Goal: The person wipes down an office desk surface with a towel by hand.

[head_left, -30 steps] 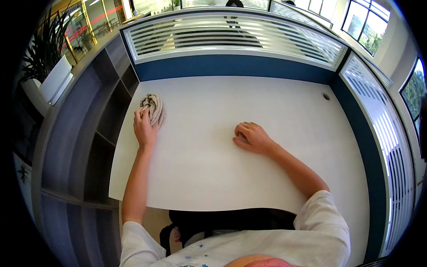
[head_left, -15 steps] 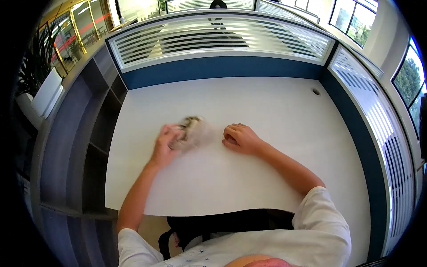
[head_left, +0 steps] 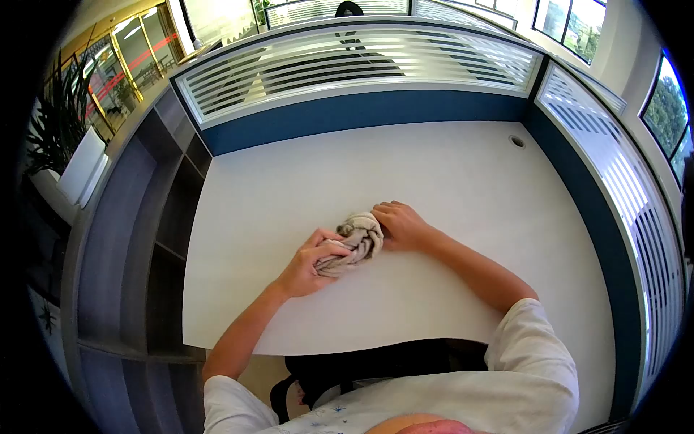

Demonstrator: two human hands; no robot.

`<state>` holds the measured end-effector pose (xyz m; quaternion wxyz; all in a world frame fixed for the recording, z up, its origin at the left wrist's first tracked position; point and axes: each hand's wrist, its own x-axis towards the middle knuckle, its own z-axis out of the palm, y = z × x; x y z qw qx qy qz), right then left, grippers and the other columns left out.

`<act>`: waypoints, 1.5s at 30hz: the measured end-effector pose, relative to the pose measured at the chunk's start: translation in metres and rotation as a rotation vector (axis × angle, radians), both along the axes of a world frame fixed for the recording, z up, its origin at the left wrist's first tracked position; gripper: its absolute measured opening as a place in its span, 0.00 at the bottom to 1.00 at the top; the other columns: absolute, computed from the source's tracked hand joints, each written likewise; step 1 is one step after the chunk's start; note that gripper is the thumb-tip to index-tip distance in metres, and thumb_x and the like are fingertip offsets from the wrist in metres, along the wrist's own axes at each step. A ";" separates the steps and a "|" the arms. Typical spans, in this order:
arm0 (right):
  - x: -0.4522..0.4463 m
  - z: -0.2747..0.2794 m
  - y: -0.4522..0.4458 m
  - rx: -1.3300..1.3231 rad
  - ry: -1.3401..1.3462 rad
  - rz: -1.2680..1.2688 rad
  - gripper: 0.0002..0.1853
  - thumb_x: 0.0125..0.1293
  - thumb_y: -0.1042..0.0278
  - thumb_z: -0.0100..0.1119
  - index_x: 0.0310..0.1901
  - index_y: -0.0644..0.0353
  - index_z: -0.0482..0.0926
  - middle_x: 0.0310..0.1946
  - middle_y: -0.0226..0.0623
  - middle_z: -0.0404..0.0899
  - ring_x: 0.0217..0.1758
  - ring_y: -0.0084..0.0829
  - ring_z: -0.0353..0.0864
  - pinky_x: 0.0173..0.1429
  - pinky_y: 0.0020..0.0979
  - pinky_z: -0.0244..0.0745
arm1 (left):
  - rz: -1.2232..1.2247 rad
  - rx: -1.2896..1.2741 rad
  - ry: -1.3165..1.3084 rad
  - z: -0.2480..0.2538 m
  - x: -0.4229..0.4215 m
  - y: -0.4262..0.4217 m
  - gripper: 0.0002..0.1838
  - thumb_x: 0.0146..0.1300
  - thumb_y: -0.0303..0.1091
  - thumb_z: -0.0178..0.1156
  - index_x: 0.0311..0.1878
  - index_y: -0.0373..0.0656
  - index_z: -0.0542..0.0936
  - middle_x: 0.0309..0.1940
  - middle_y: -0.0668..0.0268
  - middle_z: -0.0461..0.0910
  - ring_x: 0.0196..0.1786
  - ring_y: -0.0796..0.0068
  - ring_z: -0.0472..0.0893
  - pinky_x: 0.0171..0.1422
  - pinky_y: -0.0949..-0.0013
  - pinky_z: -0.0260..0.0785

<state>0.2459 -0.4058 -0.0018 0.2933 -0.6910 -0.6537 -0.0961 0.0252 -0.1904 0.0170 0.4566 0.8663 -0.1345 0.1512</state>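
A twisted, coiled cloth (head_left: 359, 237) in beige and grey lies bunched over the middle of the white desk (head_left: 275, 170). My left hand (head_left: 307, 266) is closed around its left side, with the fingers over the top. On the other side, my right hand (head_left: 400, 224) is curled against the cloth's right edge. Its fingertips meet the folds, and part of its grip is hidden beneath the hand.
Blue partitions with striped glass (head_left: 354, 61) close off the back and right of the desk. A dark wooden shelf unit (head_left: 137, 239) stands at the left, with a potted plant (head_left: 61, 130) beyond it. A round cable hole (head_left: 517, 141) sits in the far right corner.
My left hand has brought the cloth rightward and slightly nearer me, up against my right hand. The cloth was blurred by motion and apart from the right hand before.
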 end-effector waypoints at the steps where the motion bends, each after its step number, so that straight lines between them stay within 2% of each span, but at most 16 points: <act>1: 0.001 0.000 -0.001 -0.006 0.005 0.004 0.11 0.73 0.61 0.66 0.40 0.57 0.76 0.37 0.38 0.83 0.45 0.44 0.84 0.56 0.45 0.78 | -0.053 -0.025 0.001 0.006 -0.001 -0.006 0.32 0.47 0.13 0.77 0.59 0.45 0.88 0.65 0.59 0.78 0.69 0.59 0.80 0.74 0.59 0.75; 4: -0.001 0.004 -0.005 -0.077 0.048 -0.001 0.11 0.74 0.61 0.65 0.39 0.58 0.76 0.36 0.37 0.83 0.44 0.43 0.83 0.55 0.44 0.78 | 0.071 -0.253 0.018 -0.020 0.006 0.036 0.33 0.50 0.14 0.79 0.63 0.41 0.86 0.64 0.60 0.77 0.69 0.62 0.79 0.76 0.61 0.74; 6: -0.004 0.007 -0.003 -0.163 0.114 -0.044 0.11 0.74 0.62 0.65 0.38 0.58 0.76 0.35 0.37 0.82 0.43 0.43 0.83 0.55 0.44 0.77 | 0.309 -0.110 -0.056 -0.024 0.008 0.074 0.32 0.54 0.12 0.77 0.64 0.37 0.83 0.63 0.64 0.77 0.68 0.67 0.80 0.76 0.64 0.72; 8: -0.004 0.006 -0.002 -0.155 0.115 -0.041 0.11 0.74 0.62 0.65 0.37 0.58 0.75 0.35 0.36 0.82 0.42 0.43 0.82 0.54 0.44 0.77 | 0.590 -0.117 -0.193 -0.061 0.012 0.128 0.33 0.52 0.11 0.76 0.64 0.38 0.84 0.62 0.61 0.78 0.67 0.63 0.81 0.75 0.63 0.73; 10: -0.003 0.008 -0.003 -0.163 0.109 -0.047 0.11 0.74 0.62 0.65 0.37 0.58 0.75 0.34 0.36 0.82 0.41 0.43 0.82 0.53 0.44 0.77 | 0.920 0.142 -0.212 -0.043 0.003 0.143 0.34 0.49 0.12 0.77 0.63 0.39 0.84 0.62 0.59 0.78 0.66 0.57 0.81 0.73 0.59 0.75; 13: -0.005 0.010 -0.003 -0.188 0.099 -0.057 0.11 0.74 0.62 0.65 0.37 0.58 0.75 0.34 0.36 0.82 0.41 0.43 0.82 0.53 0.44 0.77 | 1.140 0.552 -0.244 -0.016 -0.010 0.135 0.29 0.52 0.16 0.76 0.60 0.41 0.87 0.61 0.56 0.80 0.67 0.49 0.81 0.71 0.53 0.77; 14: -0.006 0.009 -0.002 -0.183 0.095 -0.059 0.11 0.74 0.62 0.65 0.37 0.58 0.75 0.34 0.36 0.82 0.41 0.43 0.83 0.53 0.44 0.77 | 1.113 0.480 -0.285 -0.026 -0.006 0.137 0.28 0.50 0.15 0.75 0.58 0.42 0.88 0.60 0.58 0.80 0.66 0.51 0.81 0.69 0.54 0.77; 16: -0.005 0.008 0.001 -0.177 0.103 -0.063 0.11 0.73 0.62 0.66 0.38 0.58 0.76 0.34 0.37 0.82 0.42 0.44 0.83 0.54 0.45 0.77 | 0.981 0.365 -0.129 -0.010 -0.006 0.096 0.28 0.49 0.14 0.74 0.56 0.43 0.88 0.61 0.58 0.80 0.66 0.52 0.81 0.68 0.55 0.77; 17: -0.005 0.008 0.001 -0.179 0.115 -0.064 0.11 0.72 0.61 0.67 0.39 0.58 0.77 0.34 0.38 0.82 0.42 0.44 0.83 0.54 0.46 0.77 | 0.837 0.420 -0.204 -0.019 0.000 0.083 0.27 0.47 0.13 0.72 0.54 0.43 0.89 0.58 0.60 0.82 0.65 0.51 0.82 0.67 0.55 0.79; 19: -0.002 0.003 0.002 -0.145 0.099 -0.044 0.12 0.70 0.59 0.68 0.40 0.59 0.78 0.35 0.40 0.82 0.43 0.46 0.83 0.55 0.47 0.77 | 0.480 0.345 -0.190 -0.016 0.004 0.029 0.27 0.46 0.13 0.73 0.51 0.49 0.91 0.54 0.61 0.84 0.60 0.52 0.86 0.63 0.54 0.82; 21: 0.005 -0.004 0.002 -0.074 0.040 0.000 0.15 0.68 0.56 0.68 0.42 0.60 0.80 0.36 0.42 0.83 0.44 0.48 0.84 0.55 0.48 0.77 | 0.173 0.152 -0.065 0.002 -0.001 -0.021 0.27 0.47 0.18 0.79 0.53 0.51 0.91 0.54 0.61 0.84 0.59 0.55 0.87 0.60 0.55 0.83; 23: 0.006 0.004 -0.005 -0.110 0.069 0.078 0.17 0.67 0.54 0.68 0.43 0.60 0.81 0.37 0.44 0.83 0.45 0.50 0.84 0.56 0.49 0.77 | 0.107 0.114 -0.086 0.005 -0.003 -0.039 0.27 0.50 0.21 0.81 0.55 0.49 0.89 0.54 0.60 0.83 0.58 0.56 0.86 0.62 0.58 0.81; 32: 0.000 0.004 -0.001 -0.096 0.111 0.033 0.16 0.70 0.54 0.63 0.43 0.61 0.80 0.36 0.43 0.83 0.44 0.50 0.84 0.54 0.49 0.78 | 0.094 -0.093 -0.118 -0.006 0.001 -0.012 0.28 0.56 0.24 0.82 0.61 0.44 0.86 0.55 0.59 0.80 0.56 0.60 0.83 0.65 0.62 0.79; 36: 0.001 0.007 -0.003 -0.166 0.142 0.038 0.19 0.70 0.52 0.61 0.45 0.64 0.80 0.39 0.48 0.83 0.47 0.55 0.82 0.58 0.51 0.77 | 0.114 -0.019 -0.121 -0.002 0.000 -0.012 0.29 0.55 0.24 0.83 0.61 0.44 0.85 0.55 0.59 0.80 0.57 0.60 0.83 0.64 0.61 0.79; 41: 0.000 0.009 -0.003 -0.150 0.158 0.049 0.20 0.71 0.50 0.60 0.45 0.64 0.79 0.39 0.49 0.82 0.46 0.55 0.81 0.57 0.51 0.77 | 0.125 -0.032 -0.086 -0.001 -0.001 -0.014 0.29 0.54 0.24 0.83 0.61 0.42 0.85 0.55 0.59 0.80 0.58 0.59 0.82 0.66 0.60 0.77; 45: 0.002 0.009 -0.002 -0.172 0.144 0.041 0.21 0.71 0.49 0.60 0.44 0.64 0.79 0.38 0.48 0.81 0.46 0.56 0.81 0.57 0.51 0.77 | 0.135 0.040 -0.130 -0.001 0.000 -0.012 0.30 0.55 0.25 0.83 0.62 0.46 0.85 0.56 0.60 0.80 0.57 0.59 0.86 0.61 0.60 0.83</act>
